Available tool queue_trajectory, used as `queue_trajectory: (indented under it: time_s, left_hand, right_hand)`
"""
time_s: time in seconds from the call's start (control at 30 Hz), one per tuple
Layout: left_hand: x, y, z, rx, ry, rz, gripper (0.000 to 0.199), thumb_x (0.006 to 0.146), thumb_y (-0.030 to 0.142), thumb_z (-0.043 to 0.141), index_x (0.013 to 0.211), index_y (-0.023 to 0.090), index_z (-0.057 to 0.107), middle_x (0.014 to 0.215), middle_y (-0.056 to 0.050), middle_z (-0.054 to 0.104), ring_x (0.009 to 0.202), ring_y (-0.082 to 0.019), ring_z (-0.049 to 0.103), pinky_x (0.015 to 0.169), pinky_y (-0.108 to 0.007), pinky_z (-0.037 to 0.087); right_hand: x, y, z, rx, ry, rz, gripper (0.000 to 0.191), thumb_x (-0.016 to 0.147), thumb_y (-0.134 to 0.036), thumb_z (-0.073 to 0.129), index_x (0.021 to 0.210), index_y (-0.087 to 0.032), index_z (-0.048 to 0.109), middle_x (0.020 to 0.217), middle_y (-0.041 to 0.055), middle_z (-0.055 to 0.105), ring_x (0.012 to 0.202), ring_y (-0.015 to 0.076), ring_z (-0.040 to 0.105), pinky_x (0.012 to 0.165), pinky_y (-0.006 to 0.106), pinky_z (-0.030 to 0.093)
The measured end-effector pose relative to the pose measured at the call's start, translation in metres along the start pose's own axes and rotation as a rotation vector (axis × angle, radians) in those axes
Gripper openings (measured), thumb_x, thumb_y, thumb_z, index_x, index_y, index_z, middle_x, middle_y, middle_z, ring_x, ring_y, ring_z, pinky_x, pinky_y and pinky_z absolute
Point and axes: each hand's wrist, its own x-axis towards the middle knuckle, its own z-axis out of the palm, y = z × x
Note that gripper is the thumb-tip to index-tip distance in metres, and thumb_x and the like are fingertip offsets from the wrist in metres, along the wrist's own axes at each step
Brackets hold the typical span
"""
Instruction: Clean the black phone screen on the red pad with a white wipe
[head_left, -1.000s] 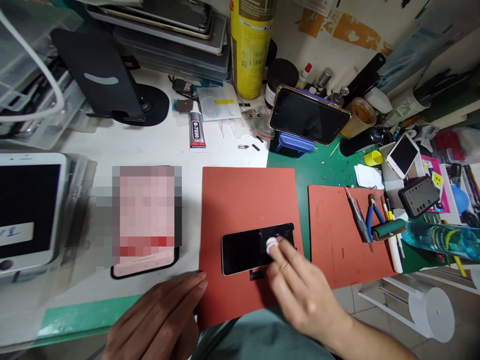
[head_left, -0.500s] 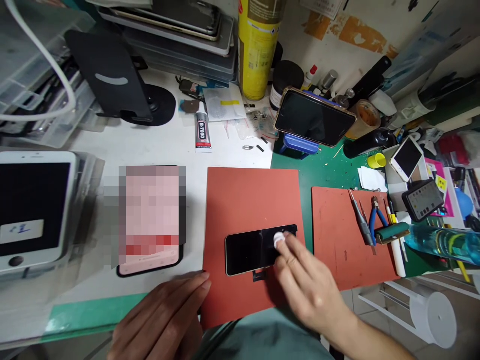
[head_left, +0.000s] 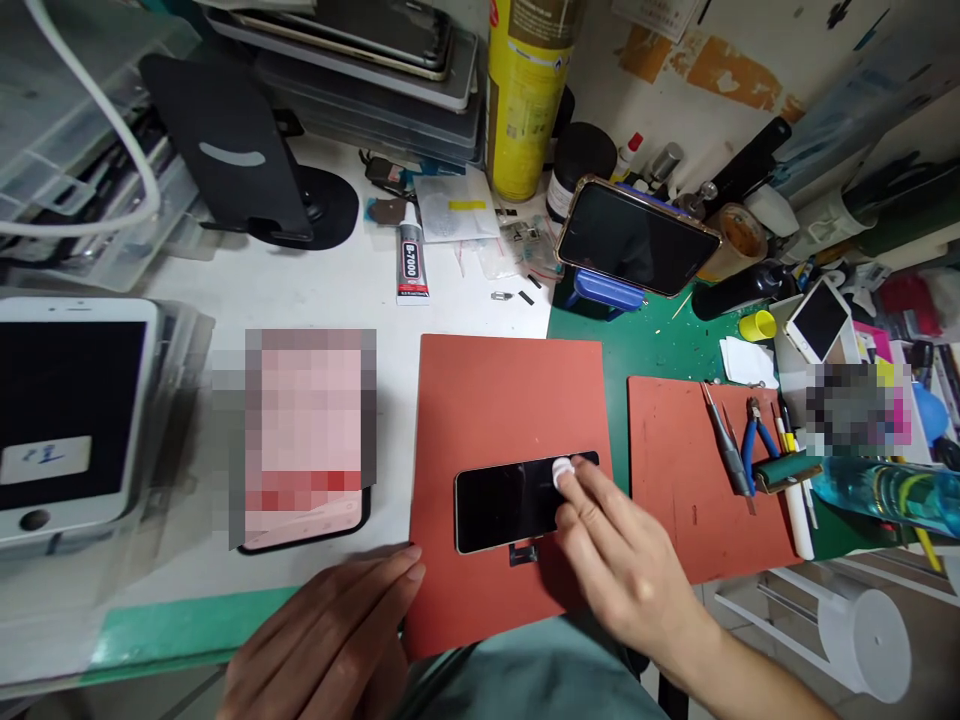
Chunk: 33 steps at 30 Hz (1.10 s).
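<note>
A phone with a dark screen (head_left: 502, 505) lies face up on a red-brown mat (head_left: 510, 390). My right hand (head_left: 630, 560) is over the phone's right end, its fingers closed on a small round white piece (head_left: 562, 472) that touches the glass. What that piece is I cannot make out. A small black part (head_left: 523, 555) sits on the mat just below the phone's lower edge. My left hand (head_left: 330, 630) rests by the mat's lower left edge, fingers stretched out and holding nothing. Left of the mat lies another phone, lit pink (head_left: 304, 520) and partly blurred out.
A second red-brown mat (head_left: 667, 500) on the right bears blue-handled cutters (head_left: 756, 440) and a tweezer-like tool (head_left: 724, 440). Behind stand a glue tube (head_left: 412, 262), a black phone stand (head_left: 232, 150), a propped phone (head_left: 637, 238) and a yellow can (head_left: 525, 110). A bottle (head_left: 885, 490) lies far right.
The whole view has shifted slightly, so things sit a little further right. My right hand stays on the phone with the white piece, and my left hand keeps its place.
</note>
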Motion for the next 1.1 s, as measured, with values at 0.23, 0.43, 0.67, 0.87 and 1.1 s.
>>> queue_trajectory:
  time_s: [0.23,0.43,0.67,0.87,1.1]
  left_hand:
    - [0.001,-0.002,-0.001,-0.009,0.001,0.009,0.026,0.089,0.006,0.063,0.108,0.015,0.078,0.099,-0.012,0.083,0.094,-0.026,0.079,0.079,-0.039,0.068]
    - [0.005,-0.003,-0.003,-0.003,-0.022,0.056,0.018,0.091,0.005,0.064,0.101,0.011,0.077,0.098,-0.014,0.082,0.094,-0.026,0.079,0.08,-0.038,0.068]
    - [0.006,-0.004,-0.004,-0.015,-0.042,0.1,0.016,0.09,0.004,0.066,0.1,0.008,0.077,0.097,-0.017,0.081,0.094,-0.027,0.079,0.077,-0.037,0.069]
    - [0.008,-0.003,-0.005,-0.021,-0.062,0.081,0.018,0.091,0.001,0.064,0.102,0.006,0.077,0.098,-0.018,0.081,0.098,-0.027,0.078,0.078,-0.039,0.068]
    - [0.008,0.002,0.0,0.003,0.011,0.055,0.019,0.091,0.0,0.062,0.099,0.009,0.077,0.093,-0.016,0.082,0.094,-0.024,0.079,0.075,-0.04,0.067]
  right_hand:
    - [0.004,-0.001,0.002,0.014,0.0,-0.018,0.016,0.098,-0.005,0.057,0.106,-0.005,0.071,0.134,0.0239,0.069,0.132,0.0392,0.062,0.101,0.047,0.063]
    - [0.012,-0.002,0.004,0.063,0.003,-0.08,0.016,0.098,-0.007,0.057,0.105,-0.004,0.071,0.132,0.0249,0.07,0.13,0.0393,0.064,0.103,0.046,0.062]
    - [0.01,-0.002,0.002,0.059,0.013,-0.087,0.015,0.097,-0.006,0.058,0.104,-0.005,0.071,0.129,0.0241,0.072,0.13,0.0387,0.064,0.104,0.046,0.062]
    - [0.009,-0.004,-0.001,0.077,-0.001,-0.066,0.016,0.097,-0.005,0.058,0.105,-0.002,0.072,0.13,0.0267,0.071,0.132,0.0414,0.062,0.103,0.047,0.061]
    - [0.009,-0.004,0.001,0.054,0.008,-0.064,0.016,0.097,-0.005,0.059,0.106,-0.004,0.071,0.132,0.0248,0.07,0.132,0.0393,0.062,0.103,0.046,0.062]
